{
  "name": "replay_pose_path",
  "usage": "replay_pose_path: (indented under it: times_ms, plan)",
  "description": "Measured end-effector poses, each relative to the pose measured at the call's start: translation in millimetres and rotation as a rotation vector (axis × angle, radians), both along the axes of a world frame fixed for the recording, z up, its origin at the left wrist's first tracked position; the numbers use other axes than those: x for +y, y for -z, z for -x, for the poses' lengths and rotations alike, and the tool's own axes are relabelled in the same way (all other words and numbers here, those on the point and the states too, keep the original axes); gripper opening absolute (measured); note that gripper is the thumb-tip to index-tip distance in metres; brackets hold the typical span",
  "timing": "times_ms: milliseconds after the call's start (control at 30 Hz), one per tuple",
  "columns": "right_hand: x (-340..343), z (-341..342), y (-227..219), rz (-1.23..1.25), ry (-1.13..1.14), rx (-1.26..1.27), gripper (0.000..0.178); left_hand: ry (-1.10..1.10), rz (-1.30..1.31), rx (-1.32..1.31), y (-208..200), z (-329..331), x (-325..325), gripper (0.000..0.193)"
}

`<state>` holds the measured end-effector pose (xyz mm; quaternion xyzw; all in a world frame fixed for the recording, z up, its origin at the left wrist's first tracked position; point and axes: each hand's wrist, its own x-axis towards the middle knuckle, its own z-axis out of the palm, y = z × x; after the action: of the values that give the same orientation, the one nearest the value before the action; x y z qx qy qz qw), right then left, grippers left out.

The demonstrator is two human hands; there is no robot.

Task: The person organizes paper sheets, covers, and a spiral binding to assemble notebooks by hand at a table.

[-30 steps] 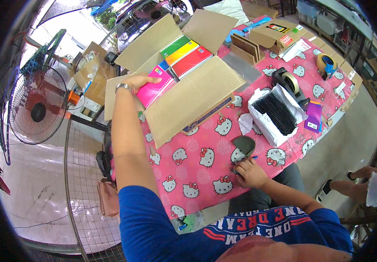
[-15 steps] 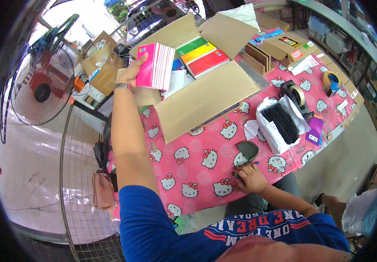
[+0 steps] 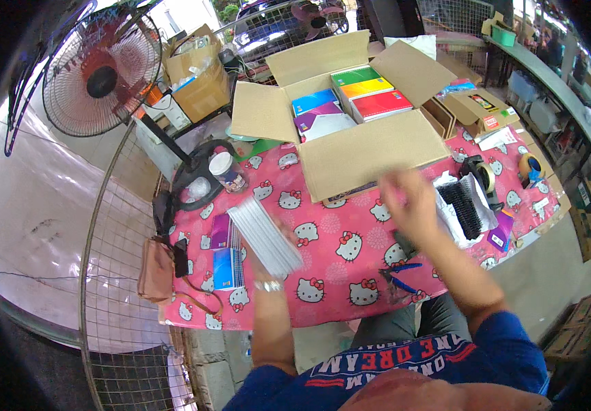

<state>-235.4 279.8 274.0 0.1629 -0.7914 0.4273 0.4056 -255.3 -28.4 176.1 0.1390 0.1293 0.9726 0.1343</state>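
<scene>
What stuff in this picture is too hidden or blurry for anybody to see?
All in the head view:
Most of the left hand: hidden behind the stack of notebooks it holds.
Fingers of the right hand: smeared by blur.
Bottom of the cardboard box: covered by the notebooks packed inside.
Part of the dark green piece: behind the right arm.
Brown boxes at right: cut off by the dark round rim.

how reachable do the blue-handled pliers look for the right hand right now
Probably yes: the right hand, though blurred, seems empty, and the blue-handled pliers lie on the pink tablecloth with nothing seen on top of them. It would likely only need to draw back.
</scene>
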Motion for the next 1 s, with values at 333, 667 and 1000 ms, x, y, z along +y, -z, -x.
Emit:
replay_pose_path:
  times_ms: [333, 667, 1000]
  plan:
    - [-42.8, 275.6, -53.2, -0.908, 0.303, -0.827, 0.034, 0.134, -0.150, -0.444, 176.8, -94.8, 22.2, 0.063]
    - [-53.4, 289.1, -44.5, -0.880, 0.428, -1.107, 0.069, 0.264, 0.003, -0.452, 185.5, -98.7, 17.4, 0.081]
    - [-43.9, 263.5, -126.3, -0.677, 0.336, -0.453, 0.041, 0.201, -0.053, -0.402, 187.2, -91.3, 21.7, 0.077]
